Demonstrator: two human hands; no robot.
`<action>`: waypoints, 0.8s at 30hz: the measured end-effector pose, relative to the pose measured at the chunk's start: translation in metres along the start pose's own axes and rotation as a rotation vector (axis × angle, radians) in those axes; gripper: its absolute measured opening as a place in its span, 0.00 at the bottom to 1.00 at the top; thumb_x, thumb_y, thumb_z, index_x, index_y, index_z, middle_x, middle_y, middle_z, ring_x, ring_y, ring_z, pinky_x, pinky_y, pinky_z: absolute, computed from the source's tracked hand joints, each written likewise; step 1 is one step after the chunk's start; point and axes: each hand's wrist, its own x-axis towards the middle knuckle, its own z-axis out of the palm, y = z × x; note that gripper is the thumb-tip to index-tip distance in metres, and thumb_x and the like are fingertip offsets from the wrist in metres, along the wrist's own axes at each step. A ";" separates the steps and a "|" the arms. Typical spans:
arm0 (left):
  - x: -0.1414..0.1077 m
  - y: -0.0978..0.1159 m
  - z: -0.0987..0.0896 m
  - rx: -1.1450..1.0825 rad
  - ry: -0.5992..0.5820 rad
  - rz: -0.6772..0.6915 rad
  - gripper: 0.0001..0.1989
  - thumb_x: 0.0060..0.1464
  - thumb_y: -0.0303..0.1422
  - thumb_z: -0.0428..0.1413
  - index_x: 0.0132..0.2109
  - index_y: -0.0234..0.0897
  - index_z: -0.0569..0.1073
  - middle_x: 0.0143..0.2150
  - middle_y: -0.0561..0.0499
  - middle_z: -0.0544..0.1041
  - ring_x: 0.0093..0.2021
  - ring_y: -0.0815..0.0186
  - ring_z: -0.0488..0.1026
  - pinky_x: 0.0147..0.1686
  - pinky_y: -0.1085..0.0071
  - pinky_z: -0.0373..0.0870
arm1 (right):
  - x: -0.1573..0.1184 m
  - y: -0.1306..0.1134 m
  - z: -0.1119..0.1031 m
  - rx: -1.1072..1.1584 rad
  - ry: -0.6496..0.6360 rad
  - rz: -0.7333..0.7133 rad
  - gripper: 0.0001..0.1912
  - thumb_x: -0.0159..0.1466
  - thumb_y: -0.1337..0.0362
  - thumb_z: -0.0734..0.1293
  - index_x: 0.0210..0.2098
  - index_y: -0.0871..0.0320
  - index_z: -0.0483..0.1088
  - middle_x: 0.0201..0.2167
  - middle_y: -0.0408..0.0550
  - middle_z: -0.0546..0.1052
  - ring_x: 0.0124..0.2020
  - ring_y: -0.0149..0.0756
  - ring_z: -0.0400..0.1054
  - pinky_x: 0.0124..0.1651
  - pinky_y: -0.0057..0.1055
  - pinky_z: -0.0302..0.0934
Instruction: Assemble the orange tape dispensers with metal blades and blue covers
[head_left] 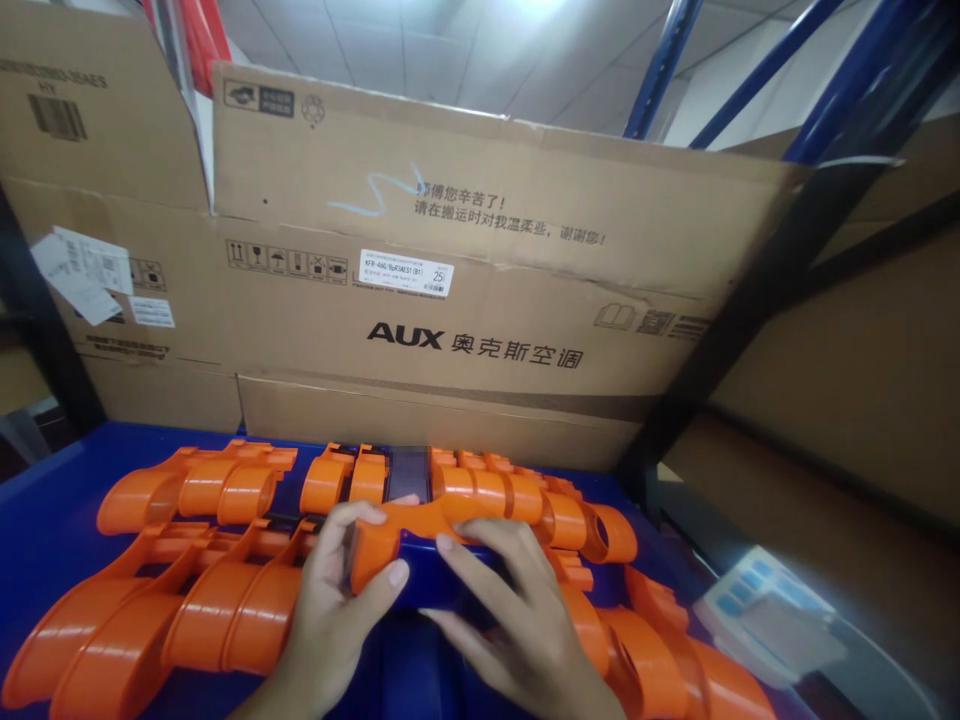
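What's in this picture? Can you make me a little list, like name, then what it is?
Left grip: holds the left end of an orange-and-blue piece
Right grip: on that piece's right side
Around: more orange parts, in rows on a blue surface
Behind: cardboard printed "AUX"
Far right: pale object, too blurry to name

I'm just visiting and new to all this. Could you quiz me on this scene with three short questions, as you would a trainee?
1. True or false: only the left hand touches the orange-and-blue plastic piece.
2. Which Latin lettering stands large on the cardboard behind the hands?
A) SONY
B) AUX
C) DELL
3. Fill the gap: the curved orange plastic parts lie in rows on a ____ shelf.

Key:
1. False; the right hand touches it too.
2. B
3. blue
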 end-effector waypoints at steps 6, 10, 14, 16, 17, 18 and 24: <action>0.001 0.003 -0.002 -0.090 -0.093 -0.083 0.20 0.54 0.34 0.68 0.52 0.51 0.73 0.52 0.53 0.80 0.54 0.57 0.77 0.54 0.66 0.72 | 0.000 -0.002 -0.003 0.030 -0.047 0.044 0.38 0.63 0.60 0.77 0.69 0.47 0.63 0.51 0.55 0.77 0.51 0.53 0.73 0.53 0.51 0.70; -0.003 0.002 -0.003 -0.162 -0.207 -0.063 0.34 0.56 0.36 0.67 0.66 0.54 0.67 0.66 0.47 0.75 0.64 0.49 0.73 0.62 0.60 0.69 | -0.001 -0.004 -0.004 0.201 -0.008 0.188 0.38 0.63 0.59 0.76 0.70 0.47 0.62 0.54 0.55 0.75 0.54 0.52 0.72 0.56 0.47 0.70; -0.012 0.000 -0.003 0.015 -0.427 0.011 0.45 0.56 0.33 0.67 0.74 0.55 0.56 0.76 0.45 0.62 0.74 0.43 0.57 0.70 0.47 0.58 | -0.004 -0.008 0.001 0.496 0.103 0.483 0.29 0.72 0.48 0.64 0.69 0.49 0.61 0.62 0.56 0.71 0.62 0.52 0.68 0.64 0.48 0.66; -0.014 0.001 -0.001 0.163 -0.491 0.101 0.49 0.53 0.30 0.70 0.75 0.54 0.56 0.77 0.45 0.59 0.75 0.40 0.53 0.72 0.42 0.52 | -0.007 -0.008 0.006 0.633 0.103 0.621 0.28 0.76 0.47 0.54 0.71 0.50 0.58 0.63 0.55 0.71 0.65 0.50 0.66 0.65 0.47 0.65; -0.014 0.003 0.001 0.201 -0.518 0.139 0.50 0.52 0.30 0.70 0.75 0.54 0.55 0.77 0.45 0.58 0.75 0.39 0.52 0.72 0.42 0.51 | -0.008 -0.009 0.008 0.680 0.085 0.681 0.29 0.77 0.47 0.51 0.72 0.50 0.56 0.63 0.54 0.72 0.66 0.48 0.66 0.65 0.46 0.66; -0.014 0.005 0.003 0.210 -0.544 0.163 0.50 0.53 0.29 0.69 0.76 0.53 0.53 0.77 0.44 0.57 0.75 0.39 0.52 0.72 0.42 0.52 | -0.010 -0.009 0.011 0.712 0.066 0.732 0.29 0.77 0.47 0.50 0.73 0.51 0.54 0.62 0.54 0.73 0.67 0.46 0.65 0.65 0.45 0.66; -0.013 0.016 0.007 0.135 -0.552 0.095 0.41 0.64 0.32 0.60 0.76 0.53 0.49 0.77 0.45 0.59 0.75 0.44 0.55 0.70 0.48 0.59 | -0.020 -0.005 0.021 0.714 0.026 0.784 0.30 0.77 0.46 0.50 0.71 0.52 0.60 0.60 0.54 0.75 0.67 0.44 0.65 0.61 0.46 0.70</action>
